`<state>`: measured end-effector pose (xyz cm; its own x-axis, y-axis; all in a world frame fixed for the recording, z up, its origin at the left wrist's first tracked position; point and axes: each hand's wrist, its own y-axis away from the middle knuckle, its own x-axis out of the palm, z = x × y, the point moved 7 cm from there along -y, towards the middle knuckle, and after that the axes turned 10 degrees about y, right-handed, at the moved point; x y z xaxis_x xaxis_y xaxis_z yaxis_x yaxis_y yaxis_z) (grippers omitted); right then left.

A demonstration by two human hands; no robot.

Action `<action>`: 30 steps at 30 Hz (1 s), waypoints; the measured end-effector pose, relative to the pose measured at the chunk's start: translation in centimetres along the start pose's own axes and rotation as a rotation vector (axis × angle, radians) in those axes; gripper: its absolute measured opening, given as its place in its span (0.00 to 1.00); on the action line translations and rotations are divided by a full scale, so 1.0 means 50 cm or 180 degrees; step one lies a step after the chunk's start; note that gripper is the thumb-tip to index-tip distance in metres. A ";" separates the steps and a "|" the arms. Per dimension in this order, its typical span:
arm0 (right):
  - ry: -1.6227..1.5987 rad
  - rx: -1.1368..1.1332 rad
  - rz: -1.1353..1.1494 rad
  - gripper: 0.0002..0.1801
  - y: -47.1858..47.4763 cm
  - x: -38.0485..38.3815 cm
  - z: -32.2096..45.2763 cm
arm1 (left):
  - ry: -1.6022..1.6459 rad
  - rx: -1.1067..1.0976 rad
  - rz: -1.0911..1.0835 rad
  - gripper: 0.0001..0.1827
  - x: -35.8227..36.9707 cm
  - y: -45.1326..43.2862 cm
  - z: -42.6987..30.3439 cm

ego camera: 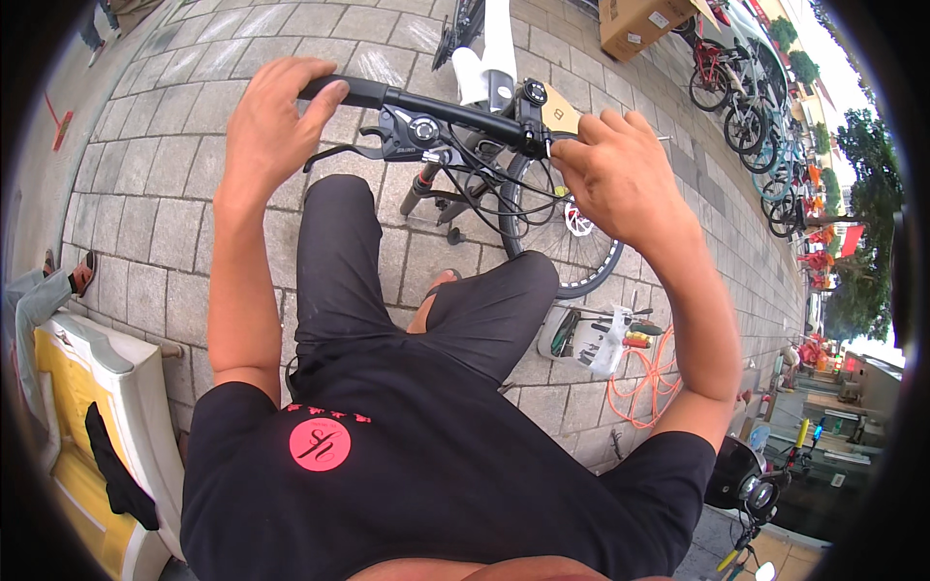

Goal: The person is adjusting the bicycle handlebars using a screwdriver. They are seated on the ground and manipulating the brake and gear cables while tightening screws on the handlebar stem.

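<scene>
A bicycle with a white frame (498, 36) and a black handlebar (458, 115) stands before me. My left hand (272, 123) is wrapped around the black grip (356, 91) at the bar's left end. Below that grip sit the shifter and brake lever (410, 133). My right hand (610, 174) pinches a small metal piece, perhaps a hex key, at the stem clamp (536, 134); the fingers hide most of it. Black cables (472, 181) loop below the bar. The front wheel (607, 269), with its disc rotor (577, 218), lies behind the cables, partly covered by my right hand.
A tray of tools (574, 338) with screwdrivers and an orange hose or cord (639, 385) lie on the paving by my right knee. A cardboard box (639, 29) stands ahead; parked bicycles (745, 127) line the right. A yellow-and-white seat (109, 436) and a person's leg (36, 305) are at left.
</scene>
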<state>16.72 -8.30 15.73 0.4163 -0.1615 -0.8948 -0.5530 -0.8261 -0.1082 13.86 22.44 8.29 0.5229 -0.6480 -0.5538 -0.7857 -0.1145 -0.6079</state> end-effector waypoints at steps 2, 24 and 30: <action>0.0089 0.0041 -0.0027 0.02 0.005 -0.001 0.003 | -0.0002 -0.0079 0.0072 0.15 0.005 -0.003 0.005; -0.1289 0.1492 -0.1710 0.07 0.114 0.077 0.018 | 0.1208 -0.0626 -0.1109 0.20 -0.030 0.041 0.045; -0.0647 0.0927 -0.1362 0.07 0.085 0.024 0.015 | 0.3454 -0.2426 -0.1816 0.22 0.065 0.261 0.210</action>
<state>14.31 -11.59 13.89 0.5159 0.2868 -0.8072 -0.5539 -0.6072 -0.5697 8.78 26.78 -7.41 0.5878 -0.5796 0.5644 -0.7223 -0.6902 0.0434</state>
